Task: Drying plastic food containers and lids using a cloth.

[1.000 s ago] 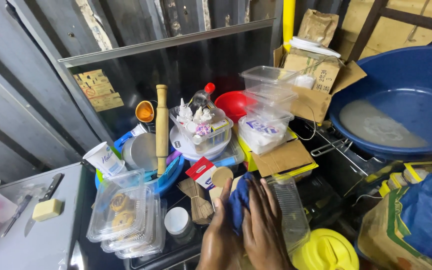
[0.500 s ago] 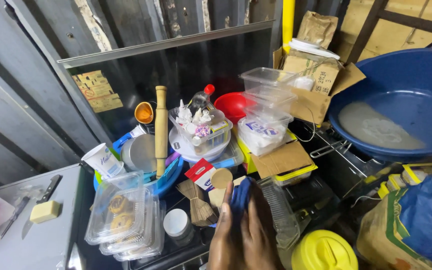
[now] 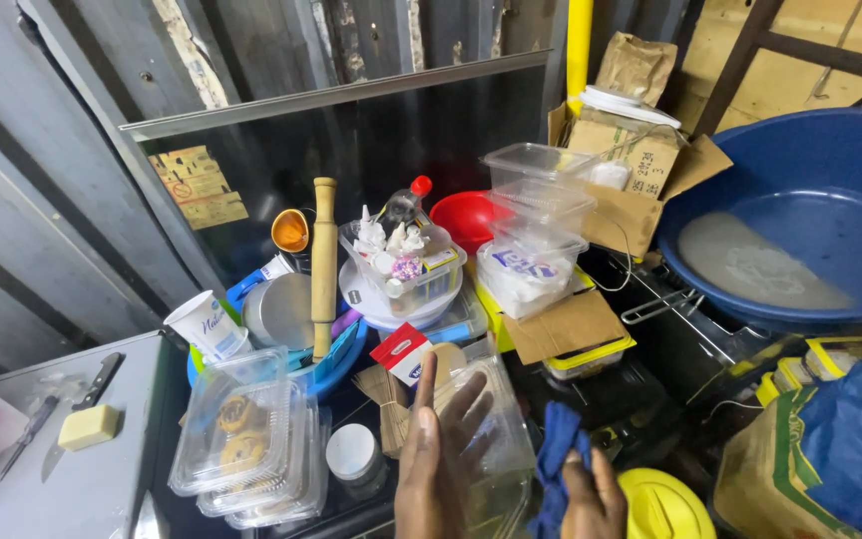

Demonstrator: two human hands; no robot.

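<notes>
My left hand [image 3: 441, 459] was raised with its fingers spread and empty, poised over a clear plastic container [image 3: 496, 429] at the front of a crowded counter, while my right hand [image 3: 591, 494] was closed around a blue cloth [image 3: 556, 459] just beside that container. Behind my hands, a wooden rolling pin [image 3: 323, 265] stood upright in a blue bowl [image 3: 336, 364] next to a clamshell tray of cookies [image 3: 241, 434], with a red bowl [image 3: 466, 218] and stacked clear tubs [image 3: 536, 200] further back. A large blue basin [image 3: 810, 210] holding cloudy liquid sat to the right, and a yellow lid [image 3: 660, 504] lay near my right hand.
</notes>
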